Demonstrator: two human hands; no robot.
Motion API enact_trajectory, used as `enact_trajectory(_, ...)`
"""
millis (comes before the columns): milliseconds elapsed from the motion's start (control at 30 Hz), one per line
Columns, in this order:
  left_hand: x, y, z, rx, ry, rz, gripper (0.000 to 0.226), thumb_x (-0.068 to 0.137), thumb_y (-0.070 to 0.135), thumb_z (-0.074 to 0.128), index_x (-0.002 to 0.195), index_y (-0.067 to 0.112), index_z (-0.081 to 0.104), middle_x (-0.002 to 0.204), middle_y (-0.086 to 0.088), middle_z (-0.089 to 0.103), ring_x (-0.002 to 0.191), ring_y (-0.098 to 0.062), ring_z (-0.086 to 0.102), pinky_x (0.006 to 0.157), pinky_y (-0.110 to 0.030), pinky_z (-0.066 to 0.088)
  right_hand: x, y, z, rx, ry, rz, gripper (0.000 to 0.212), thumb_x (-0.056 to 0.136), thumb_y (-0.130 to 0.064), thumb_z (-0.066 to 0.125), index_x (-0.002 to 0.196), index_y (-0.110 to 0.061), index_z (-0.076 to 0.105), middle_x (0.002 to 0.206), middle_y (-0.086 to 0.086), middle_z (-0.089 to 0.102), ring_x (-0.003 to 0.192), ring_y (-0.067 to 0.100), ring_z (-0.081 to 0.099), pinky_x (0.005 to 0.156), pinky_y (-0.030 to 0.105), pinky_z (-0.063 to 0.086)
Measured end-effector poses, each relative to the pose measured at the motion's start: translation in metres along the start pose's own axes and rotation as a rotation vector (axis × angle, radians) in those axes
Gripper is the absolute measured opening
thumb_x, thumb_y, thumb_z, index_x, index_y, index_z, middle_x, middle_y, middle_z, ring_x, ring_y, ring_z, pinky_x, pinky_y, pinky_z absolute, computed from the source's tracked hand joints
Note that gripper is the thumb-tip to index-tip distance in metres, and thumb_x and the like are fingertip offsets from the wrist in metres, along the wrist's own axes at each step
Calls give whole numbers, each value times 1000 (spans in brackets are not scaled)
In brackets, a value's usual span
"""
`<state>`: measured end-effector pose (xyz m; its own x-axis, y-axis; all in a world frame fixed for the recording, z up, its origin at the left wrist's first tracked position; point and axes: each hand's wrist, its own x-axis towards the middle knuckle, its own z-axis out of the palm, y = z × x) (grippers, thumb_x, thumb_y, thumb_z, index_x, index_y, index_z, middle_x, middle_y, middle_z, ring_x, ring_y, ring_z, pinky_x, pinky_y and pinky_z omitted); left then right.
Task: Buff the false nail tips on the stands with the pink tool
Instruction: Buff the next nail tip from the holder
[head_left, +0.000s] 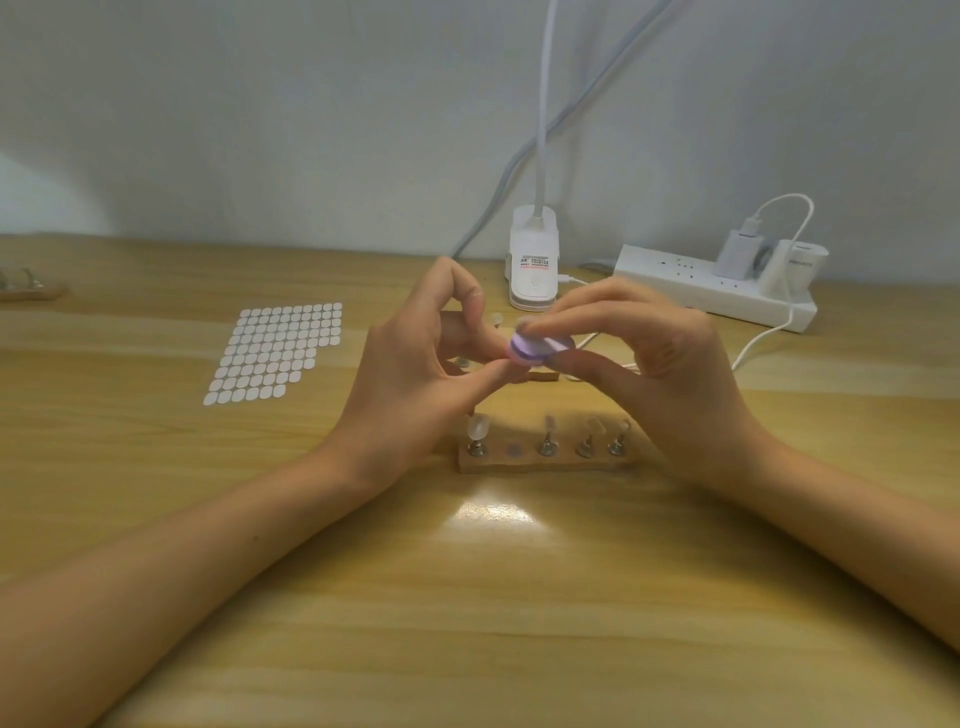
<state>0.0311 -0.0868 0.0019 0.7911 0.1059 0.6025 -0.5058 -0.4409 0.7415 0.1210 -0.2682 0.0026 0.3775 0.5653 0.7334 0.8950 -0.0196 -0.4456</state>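
Nearest to us two bare forearms come in over the near edge of the wooden surface (467, 623), one from each near corner, and meet above its middle. The right hand (660, 364) grasps the pink tool (540, 347), a flat lilac-pink buffer, with fingers laid along its top and the thumb beneath, holding it roughly level in the air. The left hand (415, 374) is curled, its index finger arched and its thumb reaching to the tool's left end. We cannot tell what, if anything, it pinches there, because that spot is blurred and hidden by the tool. Below the hands, toward the near edge, a small wooden stand (545, 464) lies on the surface with a row of upright metal pegs. The leftmost peg carries a frosted false nail tip (479, 427), the spot beside it shows only a grey disc, and the other three pegs carry pale tips that are too blurred to describe. A second stand (543, 376) lies behind the hands and is mostly covered by them. Left of centre lies a sheet of white oval stickers (275, 353). At the back edge a white clip lamp (534, 265) sits in the middle, its neck rising out of view. To its right along the back edge is a white power strip (711, 288) with a charger (737, 254) plugged in. A third stand (31, 288) lies at the left edge.
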Motion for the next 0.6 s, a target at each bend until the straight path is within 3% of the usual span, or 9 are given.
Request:
enact_trajectory(100, 0, 0, 0, 15, 3, 0, 43, 81, 11, 81, 88, 23, 40, 82, 2, 78, 80, -4, 74, 63, -14, 51, 2, 1, -2, -13, 30, 17, 25, 87, -17, 69, 112, -21, 68, 103, 2, 72, 97, 15, 69, 84, 40, 57)
enact_trajectory(267, 0, 1, 2, 51, -17, 26, 41, 80, 21, 80, 89, 25, 40, 76, 10, 74, 79, -2, 73, 63, -7, 47, 1, 1, -2, -14, -30, -40, 26, 86, -13, 71, 112, -12, 71, 102, 9, 72, 97, 19, 69, 83, 39, 57)
enact_trajectory(367, -1, -1, 2, 75, -13, 46, 44, 80, 11, 82, 90, 23, 41, 80, 7, 76, 79, 0, 73, 67, -6, 47, 0, 1, -3, -32, 9, 10, 27, 86, -12, 70, 113, -13, 70, 102, 8, 73, 96, 18, 69, 82, 42, 57)
enact_trajectory(467, -1, -3, 2, 60, -30, 35, 40, 81, 15, 81, 92, 14, 43, 77, 3, 74, 79, -4, 73, 67, -10, 49, -1, -1, 1, -17, -42, -58, 25, 86, -13, 72, 110, -9, 72, 102, 10, 72, 97, 22, 69, 80, 43, 57)
enact_trajectory(600, 0, -3, 2, 38, -1, 9, 43, 80, 13, 81, 88, 23, 40, 80, 4, 77, 80, -3, 74, 69, -8, 47, 1, 1, -4, -39, 14, 2, 26, 87, -15, 70, 113, -13, 70, 102, 8, 73, 96, 18, 69, 82, 42, 56)
